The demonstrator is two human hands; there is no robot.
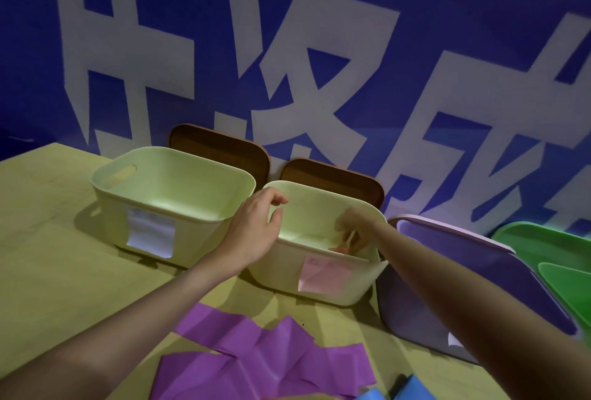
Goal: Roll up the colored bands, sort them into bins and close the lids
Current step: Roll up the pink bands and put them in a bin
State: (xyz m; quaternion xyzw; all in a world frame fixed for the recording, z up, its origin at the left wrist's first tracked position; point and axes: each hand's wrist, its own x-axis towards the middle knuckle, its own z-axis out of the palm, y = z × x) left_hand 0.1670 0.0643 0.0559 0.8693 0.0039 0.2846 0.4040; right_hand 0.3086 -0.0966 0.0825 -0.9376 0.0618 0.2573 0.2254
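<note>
My right hand (353, 230) dips into the pink-labelled bin (323, 268), fingers pinching a pink band (340, 249). My left hand (256, 227) hovers at its nine o'clock rim, fingers loosely curled, empty.

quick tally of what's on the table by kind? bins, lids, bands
Bins: 4. Two pale green bins, one purple bin, one green bin, cut off at the edge.
Lids: 2. Brown lids leaning on the wall.
Loose bands: 2. Purple band, blue band, partly out of frame.
Total: 8, not counting something pinkish at the right hand inside a bin.
</note>
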